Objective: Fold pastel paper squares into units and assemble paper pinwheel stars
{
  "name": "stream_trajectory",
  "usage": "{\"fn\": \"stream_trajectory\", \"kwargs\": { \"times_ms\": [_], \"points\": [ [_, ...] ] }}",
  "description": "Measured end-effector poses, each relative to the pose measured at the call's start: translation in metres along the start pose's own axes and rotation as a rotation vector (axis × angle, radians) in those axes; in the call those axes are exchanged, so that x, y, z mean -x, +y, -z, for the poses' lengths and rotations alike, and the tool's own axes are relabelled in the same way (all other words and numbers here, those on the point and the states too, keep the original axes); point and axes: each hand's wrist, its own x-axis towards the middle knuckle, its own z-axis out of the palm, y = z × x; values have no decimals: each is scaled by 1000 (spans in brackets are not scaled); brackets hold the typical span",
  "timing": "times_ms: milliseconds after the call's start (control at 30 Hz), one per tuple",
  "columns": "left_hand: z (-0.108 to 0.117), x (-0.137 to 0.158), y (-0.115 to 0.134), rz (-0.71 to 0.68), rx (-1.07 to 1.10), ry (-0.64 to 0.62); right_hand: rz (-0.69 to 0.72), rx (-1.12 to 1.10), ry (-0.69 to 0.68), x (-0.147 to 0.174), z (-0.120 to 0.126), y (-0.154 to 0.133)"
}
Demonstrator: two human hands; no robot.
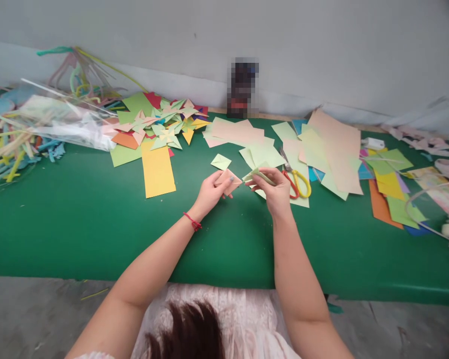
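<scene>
Centrally, both forearms reach in from the near edge of the green surface [224, 257] and slant inward, so the two hands nearly meet. The left hand [211, 189], with a red bracelet [193, 222] at its wrist, is clamped on a pink folded paper [235, 184], thumb on top and fingers beneath. The right hand [277, 190] bends inward from its wrist and pinches a green folded paper [251, 175], its tip pointing at the pink one's corner. Both folded papers are held over the middle of the surface.

Just beyond the left hand lies a small green folded square [221, 162]. Scissors [302, 183] sit close beside the right hand, among pale paper sheets [342, 154], which limit room on that side. Leftward there is more green before the yellow sheet [158, 172] and the heap of folded stars [167, 134] behind it. Between the forearms, a stretch of green runs down to the near edge; the wall [164, 30] bounds the far side.
</scene>
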Motion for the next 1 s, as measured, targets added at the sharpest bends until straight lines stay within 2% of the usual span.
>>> {"fn": "stream_trajectory", "kwargs": {
  "times_ms": [467,833,1000],
  "points": [
    [1,3,0,-68,-79,-23,55,34,-166,-2,5,13],
    [1,2,1,-76,-88,-5,78,109,-171,-2,7,12],
    [2,3,2,-108,-181,10,91,151,-162,0,6,11]
  ]
}}
